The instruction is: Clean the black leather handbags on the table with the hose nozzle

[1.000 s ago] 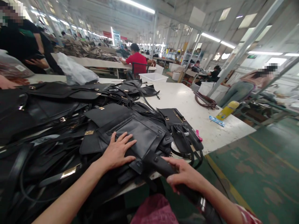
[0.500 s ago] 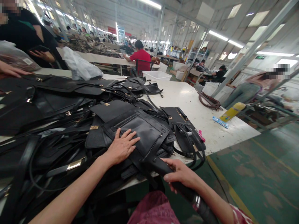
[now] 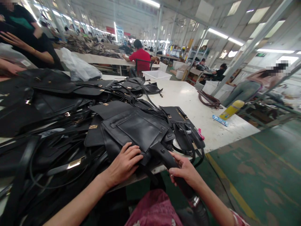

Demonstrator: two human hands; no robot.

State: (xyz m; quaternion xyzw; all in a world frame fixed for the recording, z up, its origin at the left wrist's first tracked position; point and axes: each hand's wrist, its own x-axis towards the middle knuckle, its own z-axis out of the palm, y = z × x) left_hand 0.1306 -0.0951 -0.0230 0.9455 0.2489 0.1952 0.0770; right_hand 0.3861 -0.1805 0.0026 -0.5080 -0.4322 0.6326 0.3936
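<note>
The left hand point(image 3: 123, 164) is resting on the lower part of a black bag point(image 3: 139, 128), its fingers bending slightly and lying a little apart; whether the thumb is pinching the bag's edge cannot be told. The right hand point(image 3: 184, 171) is gripping a black nozzle point(image 3: 162, 153), its fingers curling around the handle and its thumb pressing along the side. The flat end of the nozzle is overlying the bag's lower right part, while a shiny ring point(image 3: 194, 201) is encircling the tube below the hand. The bag is lying tilted on other black bags point(image 3: 54, 100), near the front edge of the white table point(image 3: 185, 95), with its framed pocket facing up. A smaller bag point(image 3: 175, 113) with a gold zipper is lying just beside it on the right, and a pink strip point(image 3: 201, 134) is showing at that bag's edge. Further right, a yellow bottle point(image 3: 232, 110) is lying beside a blue packet point(image 3: 220, 120), and brown straps point(image 3: 208, 99) are forming a coil near them. At the far left, a co-worker's hand point(image 3: 14, 67) is reaching over the bags.
</note>
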